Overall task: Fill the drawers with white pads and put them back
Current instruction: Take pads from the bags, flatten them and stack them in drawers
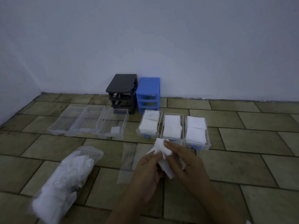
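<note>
Two bare hands and forearms enter from the bottom edge, left hand (pixel 146 171) and right hand (pixel 187 165). No gloves, no rings, no watch or bracelet seen on either wrist. No sleeves reach the visible part of the forearms. Nails short, unpainted as far as dim light shows. Rest of the person is out of frame.
</note>
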